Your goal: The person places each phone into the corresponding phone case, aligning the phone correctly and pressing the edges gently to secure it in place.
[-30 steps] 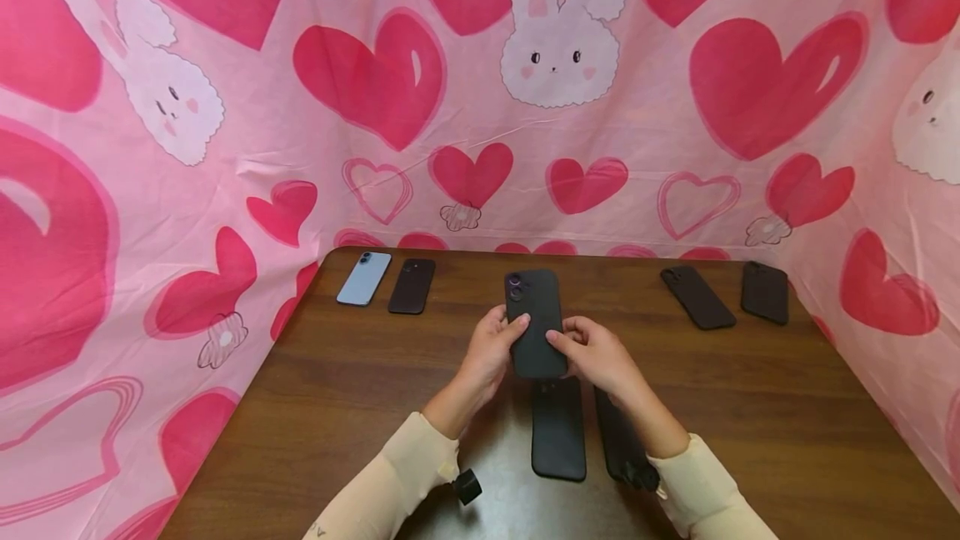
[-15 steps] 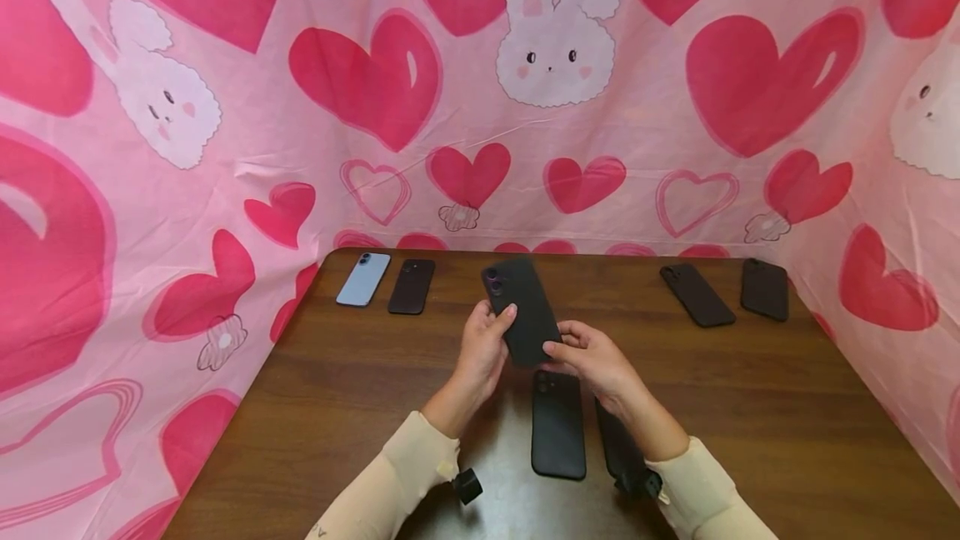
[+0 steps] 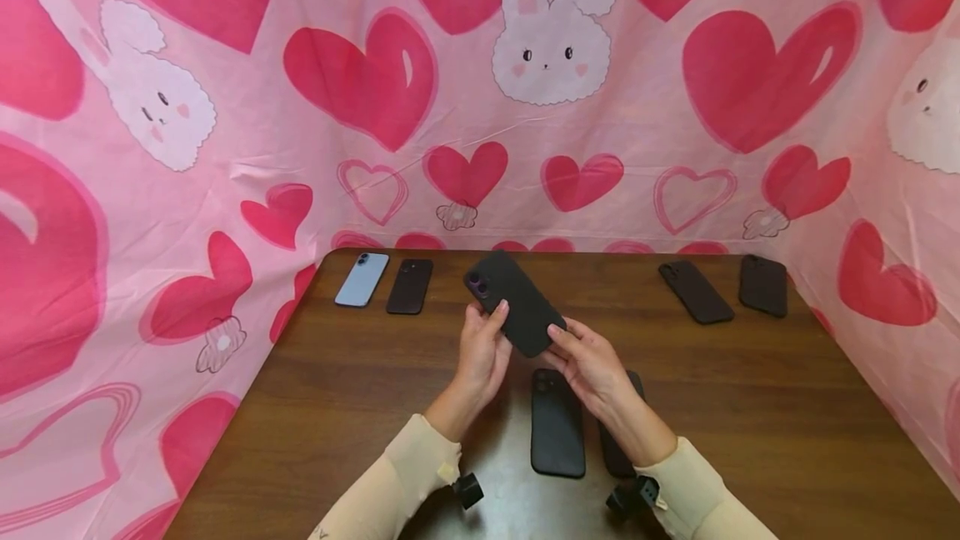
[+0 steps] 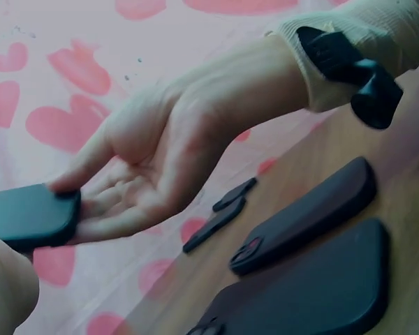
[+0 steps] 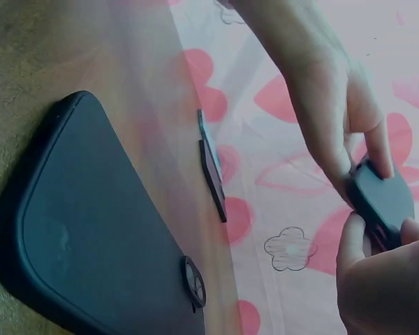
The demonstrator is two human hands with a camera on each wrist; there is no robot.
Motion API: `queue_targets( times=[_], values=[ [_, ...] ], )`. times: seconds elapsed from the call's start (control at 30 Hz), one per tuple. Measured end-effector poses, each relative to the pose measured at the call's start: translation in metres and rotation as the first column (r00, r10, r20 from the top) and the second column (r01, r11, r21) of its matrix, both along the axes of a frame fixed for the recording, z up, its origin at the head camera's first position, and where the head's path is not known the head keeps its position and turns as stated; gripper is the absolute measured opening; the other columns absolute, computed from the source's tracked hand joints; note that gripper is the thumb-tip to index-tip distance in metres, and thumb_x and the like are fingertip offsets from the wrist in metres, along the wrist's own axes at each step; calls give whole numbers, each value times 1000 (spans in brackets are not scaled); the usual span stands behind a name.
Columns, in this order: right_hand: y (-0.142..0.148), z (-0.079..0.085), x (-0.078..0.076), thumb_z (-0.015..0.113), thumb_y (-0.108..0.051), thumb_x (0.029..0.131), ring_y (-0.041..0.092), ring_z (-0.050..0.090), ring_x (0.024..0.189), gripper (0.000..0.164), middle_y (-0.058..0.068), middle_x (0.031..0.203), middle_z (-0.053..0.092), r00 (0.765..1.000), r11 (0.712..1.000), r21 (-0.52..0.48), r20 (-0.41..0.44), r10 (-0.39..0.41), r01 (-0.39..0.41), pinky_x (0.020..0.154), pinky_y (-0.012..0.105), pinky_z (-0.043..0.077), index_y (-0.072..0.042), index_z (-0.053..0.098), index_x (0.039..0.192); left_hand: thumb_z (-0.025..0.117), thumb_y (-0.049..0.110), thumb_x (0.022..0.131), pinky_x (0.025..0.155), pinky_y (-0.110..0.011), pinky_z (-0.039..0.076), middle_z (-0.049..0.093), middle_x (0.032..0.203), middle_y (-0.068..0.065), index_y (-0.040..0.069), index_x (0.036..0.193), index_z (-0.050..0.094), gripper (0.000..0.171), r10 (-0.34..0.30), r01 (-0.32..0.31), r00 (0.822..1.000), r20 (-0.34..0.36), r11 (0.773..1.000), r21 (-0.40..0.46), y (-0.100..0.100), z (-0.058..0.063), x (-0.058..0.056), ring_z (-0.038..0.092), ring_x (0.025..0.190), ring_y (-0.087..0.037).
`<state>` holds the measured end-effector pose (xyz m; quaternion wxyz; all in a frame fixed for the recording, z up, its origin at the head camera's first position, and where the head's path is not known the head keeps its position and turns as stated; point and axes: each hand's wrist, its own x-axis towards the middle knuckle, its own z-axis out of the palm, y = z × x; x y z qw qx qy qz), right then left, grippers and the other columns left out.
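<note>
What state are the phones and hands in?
Held phone: raised, tilted
Left hand: grips its edge
Right hand: grips nearer end
Pale blue phone: flat, back up
Neighbouring dark phone: flat, back up
Inner far-right phone: flat, back up
Outer far-right phone: flat, back up
Near middle phone: flat, back up
Near right phone: flat, partly hidden

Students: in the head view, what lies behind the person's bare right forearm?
A black, rounded rectangular phone lies on the brown wooden table. Its lower end and upper right corner show; the bare right forearm and right hand cover what lies between.
</note>
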<state>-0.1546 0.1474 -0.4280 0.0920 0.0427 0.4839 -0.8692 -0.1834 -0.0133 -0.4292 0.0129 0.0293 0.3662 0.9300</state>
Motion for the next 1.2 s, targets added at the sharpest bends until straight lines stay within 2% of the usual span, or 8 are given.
queue_targets(
  times=[0.1,0.27,0.53,0.6,0.73,0.83,1.0,1.2],
  values=[
    [3,2,0,56,-3,103,14,74,94,13,2,101,76,1000,999,-38,-22,-16,16,86,32,58,-7,67,108,54,-3,99,111,-41,43,56,138,-11,6,141,36,46,-24,24,1000,-11,999,-46,-5,2,-1,58,126,-22],
    [10,6,0,56,-3,102,12,74,90,18,2,97,77,997,999,-44,-75,-18,15,83,31,59,-11,71,97,59,-6,93,99,-35,51,63,123,-5,3,142,40,53,-78,77,997,-1,988,-137,-16,2,-3,64,111,-17],
    [25,14,-1,60,-7,102,9,74,82,21,-2,88,77,993,997,70,-111,-25,33,81,27,59,-17,77,93,51,16,102,80,-40,58,71,99,1,15,119,54,17,-203,187,978,-51,958,-217,-41,1,-5,72,83,-14],
    [28,14,-1,61,-8,101,8,73,80,21,-2,87,77,993,995,92,-111,-29,40,79,25,59,-17,77,92,49,21,104,79,-38,58,69,95,2,16,109,58,11,-204,186,978,-49,952,-243,-45,2,-8,70,81,-13],
    [33,13,-2,61,-8,101,8,72,78,21,-3,86,76,993,990,132,-112,-32,47,76,24,59,-17,76,90,52,27,105,75,-26,54,64,88,2,15,93,63,20,-174,157,985,-21,928,-338,-50,3,-13,63,80,-10],
    [36,12,-2,61,-7,101,8,72,76,22,-4,84,75,994,985,165,-110,-21,40,74,23,58,-18,76,89,55,28,104,77,-24,51,65,86,2,13,94,65,20,-149,131,989,-6,885,-447,-51,4,-15,62,81,-11],
    [39,13,-1,63,-11,101,6,70,73,20,-7,81,75,995,965,259,-95,-8,32,69,20,55,-21,75,89,57,31,103,79,-26,48,64,84,1,5,104,64,27,-111,74,994,-19,774,-629,-51,7,-15,62,81,-13],
    [41,13,-1,67,-15,99,6,46,56,15,-9,68,65,997,930,364,-68,-25,48,52,22,30,-22,73,87,59,32,103,77,-28,47,64,82,0,-2,105,63,33,-92,5,993,-74,661,-750,-51,6,-14,60,79,-12]
  ],
)
